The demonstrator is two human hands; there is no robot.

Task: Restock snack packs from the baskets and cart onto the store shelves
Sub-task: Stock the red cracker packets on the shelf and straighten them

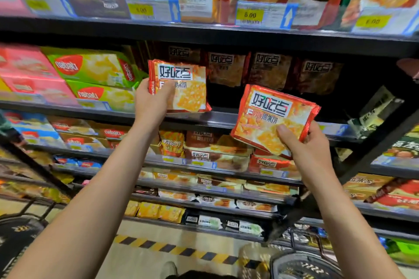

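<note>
Two orange foil biscuit packs are in hand. At ten o'clock, the left hand [152,99] grips one pack [181,86] upright at the shelf edge [217,119]; at three o'clock, the right hand [310,149] pinches a second pack [269,115] by its lower corner, tilted. They look light, crinkly, slippery and crushable, so hold them by the stiff sealed edges.

Left arm [95,192]: bare to the frame edge, no sleeve showing
Right arm [344,206]: bare likewise
Wrists: no watch, no bands
Fingers [286,134]: no rings
</note>
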